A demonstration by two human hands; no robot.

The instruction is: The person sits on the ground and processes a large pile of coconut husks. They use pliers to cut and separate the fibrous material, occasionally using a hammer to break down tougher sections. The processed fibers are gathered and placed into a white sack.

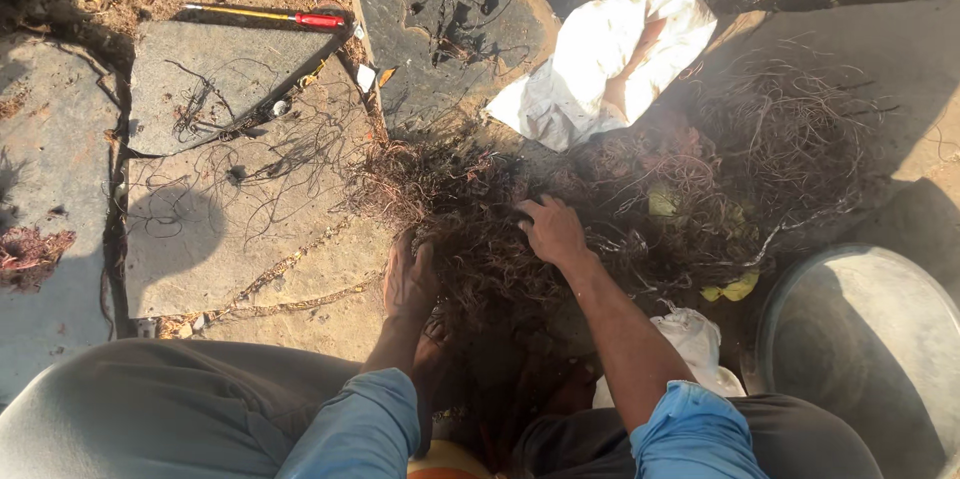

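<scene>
Right hand point(552, 231) grasps tangled wire point(600, 209); left hand point(408, 279) lies flat, released, against the heap. Best practice, by judgement: draw small bunches, steadying the mass.

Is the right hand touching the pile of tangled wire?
Touching. In the head view the right hand presses palm-down on the tangled wire pile, with strands around its fingers.

A crumpled white sack point(605, 64) lies open on the stone slabs beyond the wire heap; a smaller white bag point(690, 339), possibly plastic, sits beside the grey basin.
</scene>
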